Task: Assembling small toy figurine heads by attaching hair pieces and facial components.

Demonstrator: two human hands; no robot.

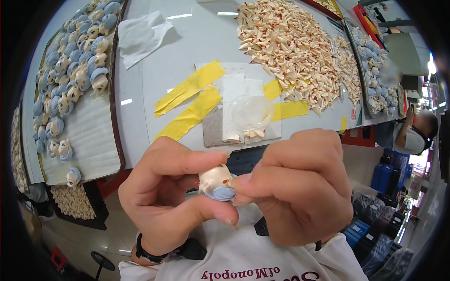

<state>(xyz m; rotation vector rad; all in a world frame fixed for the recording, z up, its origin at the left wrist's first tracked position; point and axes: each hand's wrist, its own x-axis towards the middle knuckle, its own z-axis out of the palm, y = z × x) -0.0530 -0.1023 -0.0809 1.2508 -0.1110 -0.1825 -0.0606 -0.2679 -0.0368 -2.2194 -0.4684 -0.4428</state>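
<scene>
In front of my chest I hold a small doll head (214,178) with a cream face and pale blue hair. My left hand (161,187) is closed around it, the thumb below and the index finger above. My right hand (300,187) pinches with thumb and index finger at the head's right side. A small cream ear piece (229,182) with red on it shows at those fingertips, mostly hidden by them. Another small red-marked piece shows at the head's left side, by my left hand.
On the table (187,42), a large heap of cream pointed pieces with red tips (290,51) lies beyond. A tray (93,159) of blue-haired heads stands left, another tray (375,79) right. Yellow tape (192,110), clear round dishes (251,112) and a white cloth (143,37) lie between.
</scene>
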